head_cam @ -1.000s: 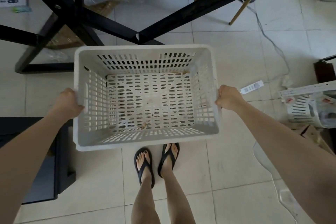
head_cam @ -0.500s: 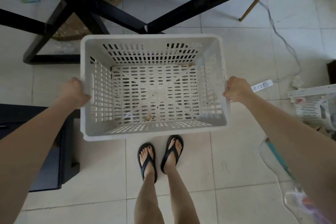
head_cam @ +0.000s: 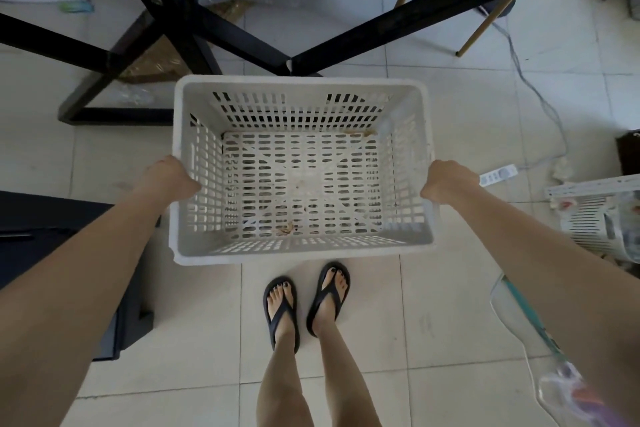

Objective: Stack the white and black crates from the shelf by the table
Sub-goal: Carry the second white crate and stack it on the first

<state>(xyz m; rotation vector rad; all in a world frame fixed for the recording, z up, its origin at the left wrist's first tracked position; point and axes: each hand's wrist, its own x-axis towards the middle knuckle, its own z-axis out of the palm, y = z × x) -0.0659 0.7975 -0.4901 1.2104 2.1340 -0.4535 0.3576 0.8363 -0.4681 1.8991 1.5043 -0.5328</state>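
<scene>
Above the tiled floor [head_cam: 450, 305], left hand [head_cam: 166, 178] and right hand [head_cam: 446, 184] clamped on white crate [head_cam: 301, 253]

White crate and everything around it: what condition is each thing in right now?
White crate: upright, empty apart from some brown specks, held over the floor.
Left hand: closed on the crate's left rim.
Right hand: closed on the crate's right rim.
Black table: standing just beyond the crate.
Power strip: lying flat on the tiles, its cable attached.
Sandals: worn, both flat on the floor.
</scene>
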